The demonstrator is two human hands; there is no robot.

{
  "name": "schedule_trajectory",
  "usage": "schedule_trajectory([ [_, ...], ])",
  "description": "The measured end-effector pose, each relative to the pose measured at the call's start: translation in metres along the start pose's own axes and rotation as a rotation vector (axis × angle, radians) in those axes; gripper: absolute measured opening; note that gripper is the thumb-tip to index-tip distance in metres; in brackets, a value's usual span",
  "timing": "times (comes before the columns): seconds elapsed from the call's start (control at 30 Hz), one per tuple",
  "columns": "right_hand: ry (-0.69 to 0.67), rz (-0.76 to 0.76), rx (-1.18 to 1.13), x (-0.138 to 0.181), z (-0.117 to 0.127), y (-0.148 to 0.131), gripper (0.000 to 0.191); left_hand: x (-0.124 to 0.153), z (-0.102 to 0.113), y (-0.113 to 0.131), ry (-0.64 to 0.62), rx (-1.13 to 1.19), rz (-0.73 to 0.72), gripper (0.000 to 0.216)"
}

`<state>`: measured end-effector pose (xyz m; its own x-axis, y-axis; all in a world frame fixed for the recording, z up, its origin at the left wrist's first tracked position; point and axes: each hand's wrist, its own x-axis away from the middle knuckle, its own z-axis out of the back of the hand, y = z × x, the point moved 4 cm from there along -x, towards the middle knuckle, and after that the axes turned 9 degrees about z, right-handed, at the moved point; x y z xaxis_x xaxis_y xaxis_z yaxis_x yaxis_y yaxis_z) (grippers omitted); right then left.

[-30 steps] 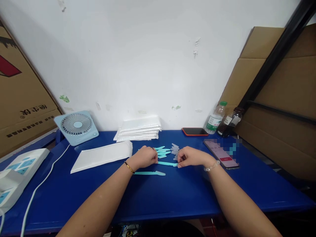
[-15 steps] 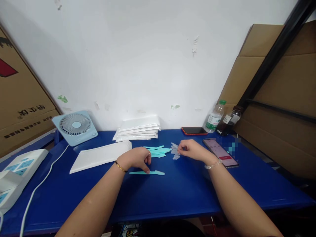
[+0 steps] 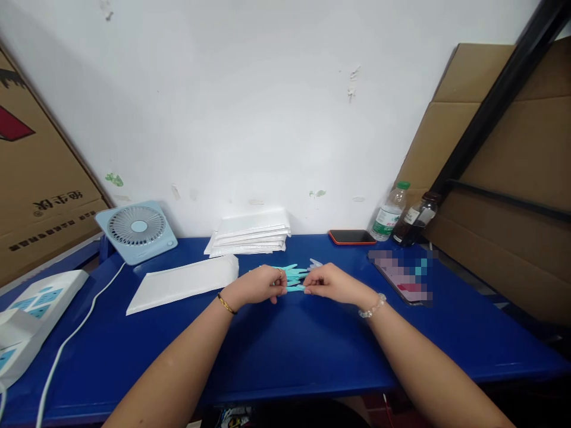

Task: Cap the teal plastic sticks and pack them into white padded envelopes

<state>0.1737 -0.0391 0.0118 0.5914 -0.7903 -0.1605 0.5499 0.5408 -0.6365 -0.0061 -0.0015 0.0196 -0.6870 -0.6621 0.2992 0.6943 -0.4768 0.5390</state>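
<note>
Left hand: the left hand (image 3: 259,285) pinches 1 end of a teal plastic stick (image 3: 295,288), fingers closed on it, just above the table (image 3: 285,351).
Right hand: the right hand (image 3: 332,283) grips the other end, probably so each hand steadies the piece against the other.
Stick: mid-table, toward the back edge, between both hands.
Pile: more teal sticks (image 3: 294,273) and clear caps (image 3: 314,263) lie just behind, within easy reach.
Left side: a white envelope (image 3: 182,283), a fan (image 3: 136,230) near the back-left corner.
Right side: a phone (image 3: 404,276).
Open room: the front half, up to the front edge, is bare blue.
</note>
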Motion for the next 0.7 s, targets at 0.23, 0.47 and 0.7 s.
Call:
schedule_trajectory([
  [0.23, 0.208, -0.118, -0.133, 0.015, 0.031, 0.027, 0.034, 0.009, 0.024, 0.004, 0.326, -0.15, -0.092, 0.031],
  [0.47, 0.258, -0.072, -0.082, 0.023, 0.043, 0.028, 0.032, 0.007, 0.005, 0.011, 0.161, -0.249, -0.146, 0.044],
  [0.7, -0.037, -0.147, -0.137, 0.033, 0.009, 0.018, 0.024, 0.002, -0.029, -0.006, 0.219, -0.264, -0.126, 0.028],
])
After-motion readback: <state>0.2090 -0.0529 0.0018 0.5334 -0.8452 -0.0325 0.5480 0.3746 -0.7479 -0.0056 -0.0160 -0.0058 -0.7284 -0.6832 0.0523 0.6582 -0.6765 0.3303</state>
